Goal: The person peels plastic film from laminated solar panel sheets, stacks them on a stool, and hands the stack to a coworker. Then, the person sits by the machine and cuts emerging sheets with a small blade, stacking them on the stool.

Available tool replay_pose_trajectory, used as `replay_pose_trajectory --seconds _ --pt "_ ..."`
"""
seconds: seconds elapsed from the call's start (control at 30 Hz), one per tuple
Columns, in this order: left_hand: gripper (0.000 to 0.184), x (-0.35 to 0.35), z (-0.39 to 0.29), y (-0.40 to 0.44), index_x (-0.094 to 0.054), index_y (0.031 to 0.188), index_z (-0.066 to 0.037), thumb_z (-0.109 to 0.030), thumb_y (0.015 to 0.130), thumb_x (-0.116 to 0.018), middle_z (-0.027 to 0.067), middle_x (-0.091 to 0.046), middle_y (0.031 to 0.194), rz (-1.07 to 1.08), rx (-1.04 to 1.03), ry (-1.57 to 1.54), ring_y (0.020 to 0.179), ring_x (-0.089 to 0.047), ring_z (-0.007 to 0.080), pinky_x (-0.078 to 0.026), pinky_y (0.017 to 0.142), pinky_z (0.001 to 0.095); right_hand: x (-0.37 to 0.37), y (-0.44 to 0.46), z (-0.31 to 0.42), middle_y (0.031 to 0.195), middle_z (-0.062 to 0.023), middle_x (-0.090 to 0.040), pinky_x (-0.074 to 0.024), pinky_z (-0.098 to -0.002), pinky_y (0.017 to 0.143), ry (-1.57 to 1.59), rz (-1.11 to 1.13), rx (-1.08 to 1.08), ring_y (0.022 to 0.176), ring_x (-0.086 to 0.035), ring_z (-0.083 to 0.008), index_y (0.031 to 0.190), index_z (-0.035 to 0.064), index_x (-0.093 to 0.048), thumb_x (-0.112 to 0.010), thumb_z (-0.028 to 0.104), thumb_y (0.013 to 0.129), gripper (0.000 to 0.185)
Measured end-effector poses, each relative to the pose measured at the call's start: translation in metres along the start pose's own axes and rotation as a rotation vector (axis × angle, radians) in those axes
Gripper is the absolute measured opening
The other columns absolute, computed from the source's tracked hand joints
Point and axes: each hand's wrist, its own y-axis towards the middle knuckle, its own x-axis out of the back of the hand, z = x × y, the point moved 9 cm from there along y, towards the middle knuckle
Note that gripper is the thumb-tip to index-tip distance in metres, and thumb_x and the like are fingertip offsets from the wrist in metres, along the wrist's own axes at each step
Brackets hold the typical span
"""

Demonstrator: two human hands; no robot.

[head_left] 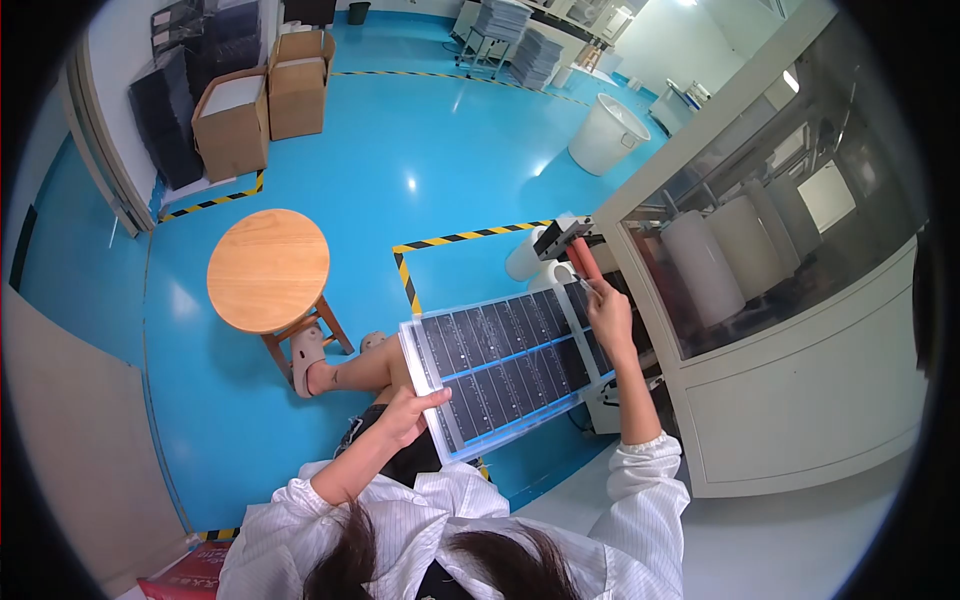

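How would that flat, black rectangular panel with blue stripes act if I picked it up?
The panel is probably fairly stiff, since it looks flat with the bare left hand gripping one end. It may be a bit slippery, because pale glare shows on its surface. It's likely light for its width, since it looks thin.

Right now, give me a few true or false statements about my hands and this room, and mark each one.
1. The left hand holds the panel at one end. True.
2. The right hand rests on the stool. False: it is by the panel's other end, away from the stool.
3. The white bin stands on the blue floor. True.
4. The stool has a square top. False: its top is round.
5. Cardboard boxes stand on the left side of the view. True.
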Motion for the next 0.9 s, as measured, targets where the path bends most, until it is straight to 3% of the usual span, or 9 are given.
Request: replay_pose_trajectory --seconds 0.03,0.1,0.17,0.37,0.67,0.77,0.9 --pt "0.041 -0.003 -0.003 0.0 -0.049 0.112 0.003 -0.011 0.078 -0.066 0.01 -0.057 0.102 -0.008 -0.026 -0.02 0.093 -0.057 0.0185 -0.048 0.081 0.0329 -0.003 -0.006 -0.003 0.07 -0.018 -0.062 -0.0485 -0.0329 0.059 0.231 -0.018 -0.051 0.061 -0.062 -0.0225 0.101 -0.0018 -0.059 -0.052 0.005 0.082 0.022" --pt "0.044 -0.005 -0.001 0.004 -0.048 0.113 0.002 -0.014 0.077 -0.068 0.0099 -0.056 0.103 0.024 -0.025 -0.008 0.094 -0.057 0.0185 -0.048 0.08 0.0333 -0.025 -0.018 -0.004 0.07 -0.013 -0.061 -0.0462 -0.0278 0.056 0.452 -0.023 -0.025 0.059 -0.058 -0.0129 0.105 -0.0023 -0.057 -0.051 0.003 0.083 0.024" --pt "0.045 -0.011 -0.009 0.004 -0.048 0.113 0.001 -0.015 0.077 -0.068 0.01 -0.056 0.104 -0.003 -0.056 0.031 0.095 -0.056 0.0187 -0.048 0.08 0.0337 -0.035 -0.025 -0.006 0.089 -0.0236 -0.061 -0.0483 -0.0359 0.071 0.433 0.01 -0.093 0.084 -0.061 -0.0332 0.104 -0.0016 -0.058 -0.052 0.006 0.081 0.024" --pt "0.043 -0.01 -0.018 -0.004 -0.046 0.113 0.001 -0.008 0.075 -0.065 0.0101 -0.055 0.103 -0.036 -0.02 0.085 0.094 -0.057 0.0198 -0.049 0.08 0.0357 -0.054 -0.037 -0.002 0.085 -0.0217 -0.061 -0.0479 -0.0375 0.069 0.4 0.057 -0.206 0.081 -0.061 -0.0336 0.101 0.0003 -0.06 -0.053 0.007 0.082 0.022" --pt "0.044 -0.02 -0.037 -0.02 -0.045 0.112 0.002 -0.006 0.074 -0.063 0.0108 -0.054 0.102 -0.063 -0.09 0.119 0.091 -0.057 0.0201 -0.05 0.077 0.0366 -0.052 -0.048 0.021 0.083 -0.0205 -0.062 -0.0487 -0.0368 0.067 0.516 -0.111 -0.116 0.077 -0.062 -0.0333 0.099 0.0017 -0.061 -0.053 0.007 0.082 0.02" --pt "0.045 -0.021 -0.04 -0.024 -0.045 0.113 0.002 -0.004 0.072 -0.062 0.0112 -0.055 0.103 -0.078 -0.096 0.132 0.094 -0.057 0.0208 -0.048 0.081 0.0358 -0.061 -0.047 0.027 0.075 -0.0202 -0.062 -0.0475 -0.0332 0.063 0.479 -0.106 -0.088 0.07 -0.064 -0.0273 0.101 0.0021 -0.061 -0.051 0.005 0.083 0.021" --pt "0.048 -0.017 -0.037 -0.026 -0.044 0.115 0.003 -0.002 0.071 -0.061 0.0119 -0.054 0.104 -0.103 -0.076 0.169 0.097 -0.055 0.0219 -0.045 0.085 0.0352 -0.072 -0.043 0.033 0.078 -0.0199 -0.061 -0.0477 -0.0392 0.066 0.32 -0.021 -0.102 0.073 -0.06 -0.0341 0.1 0.0052 -0.062 -0.05 0.008 0.083 0.021"
